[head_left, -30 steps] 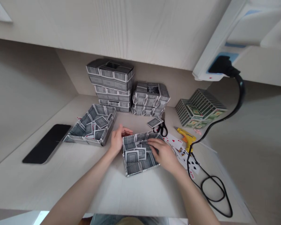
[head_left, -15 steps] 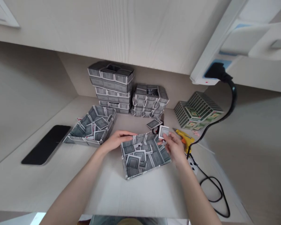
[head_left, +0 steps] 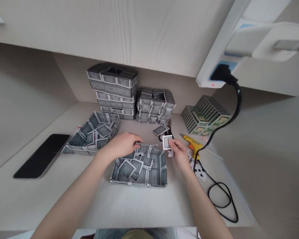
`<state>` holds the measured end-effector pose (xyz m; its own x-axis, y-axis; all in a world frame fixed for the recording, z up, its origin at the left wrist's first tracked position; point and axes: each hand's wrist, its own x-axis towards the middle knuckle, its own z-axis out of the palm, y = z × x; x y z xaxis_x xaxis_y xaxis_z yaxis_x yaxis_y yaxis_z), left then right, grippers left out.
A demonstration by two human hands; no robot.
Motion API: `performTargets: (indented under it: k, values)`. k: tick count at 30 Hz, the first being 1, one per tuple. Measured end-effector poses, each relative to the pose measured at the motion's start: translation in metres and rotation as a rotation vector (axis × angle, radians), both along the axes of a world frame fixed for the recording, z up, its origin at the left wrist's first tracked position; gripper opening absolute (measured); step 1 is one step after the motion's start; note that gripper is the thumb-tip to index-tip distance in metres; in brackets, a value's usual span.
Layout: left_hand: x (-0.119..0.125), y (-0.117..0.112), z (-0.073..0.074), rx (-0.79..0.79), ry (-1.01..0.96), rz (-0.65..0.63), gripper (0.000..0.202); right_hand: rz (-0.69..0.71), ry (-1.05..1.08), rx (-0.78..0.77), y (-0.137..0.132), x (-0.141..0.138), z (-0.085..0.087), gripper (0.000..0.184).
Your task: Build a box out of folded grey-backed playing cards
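Note:
My right hand point(head_left: 179, 153) pinches a playing card point(head_left: 167, 142) between thumb and fingers, grey patterned back towards me; part of a card face shows just below it. An open box made of playing cards point(head_left: 161, 167) stands in front of me, with several loose cards point(head_left: 127, 168) lying in its left part. At the box's far left rim is my left hand point(head_left: 124, 144), its fingers curled round the edge; its palm covers that corner. Beyond the box, a card point(head_left: 160, 129) lies face down near a dark looped object.
A second open card box point(head_left: 73, 142) with loose cards stands left, beside a black phone point(head_left: 41, 156). Stacked card boxes point(head_left: 116, 86) line the back wall. At right are a yellow glue gun point(head_left: 194, 145), a green-striped stack point(head_left: 205, 114), face-up cards point(head_left: 200, 172) and a black cable point(head_left: 230, 196).
The box in front has shifted left and turned, so its near side lies straighter across. My right hand, still holding the card, is now clear of the box's right end; my left hand has curled more.

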<state>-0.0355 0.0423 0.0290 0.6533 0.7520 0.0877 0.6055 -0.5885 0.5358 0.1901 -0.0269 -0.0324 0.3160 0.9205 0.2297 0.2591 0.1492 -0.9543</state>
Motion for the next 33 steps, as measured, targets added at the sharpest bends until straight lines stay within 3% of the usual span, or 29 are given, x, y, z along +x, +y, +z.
performTargets:
  k: [6,14,24,33]
  values:
    - [0.034,-0.005,-0.006,-0.012,-0.032,-0.125,0.016,0.008,-0.036,0.014,0.0,0.0,0.001,0.028]
    - [0.037,-0.002,-0.014,0.13,0.045,-0.261,0.021,0.055,-0.292,0.034,-0.008,0.01,0.012,0.025]
    - [0.04,-0.004,-0.018,0.074,-0.026,-0.153,0.02,0.102,-0.37,0.07,-0.013,0.014,0.015,0.019]
    - [0.039,-0.002,-0.021,-0.009,-0.072,-0.166,0.019,0.033,-0.387,0.032,-0.012,0.015,0.013,0.021]
